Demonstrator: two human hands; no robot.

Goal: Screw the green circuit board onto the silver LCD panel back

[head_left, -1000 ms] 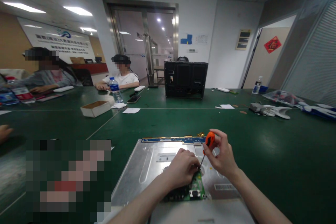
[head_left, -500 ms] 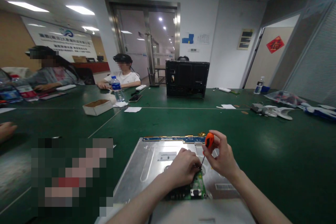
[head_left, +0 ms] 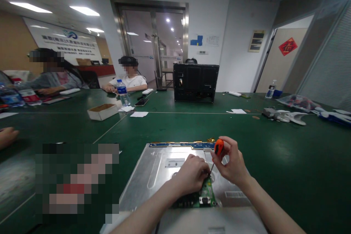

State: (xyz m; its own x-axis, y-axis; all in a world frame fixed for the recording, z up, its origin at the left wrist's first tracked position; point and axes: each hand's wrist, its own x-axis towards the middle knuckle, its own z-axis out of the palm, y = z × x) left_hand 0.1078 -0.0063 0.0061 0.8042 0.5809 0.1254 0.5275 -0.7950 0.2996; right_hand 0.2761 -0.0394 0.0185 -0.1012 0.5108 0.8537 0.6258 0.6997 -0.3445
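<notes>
An orange-and-black screwdriver (head_left: 218, 147) is held by its handle in my right hand (head_left: 231, 161), its shaft slanting down to the far part of a green circuit board (head_left: 207, 193). My left hand (head_left: 193, 174) is closed at the screwdriver's tip, fingers bent down by the board; whatever they pinch is too small or hidden to make out. The board lies on a silver metal display panel (head_left: 153, 172), partly covered by my left hand and forearm. Along the panel's far edge runs a narrow blue circuit strip (head_left: 175, 145) with gold edging.
Beyond the panel, a black monitor housing (head_left: 196, 82) stands on the green table (head_left: 164, 128). To the left are a white open box (head_left: 102, 112), a water bottle (head_left: 123, 93) and a phone (head_left: 142, 102). Loose parts (head_left: 283, 115) lie at right. Other people sit across and at left.
Both hands and the screwdriver keep almost the same place on the board. The view has shifted very slightly.
</notes>
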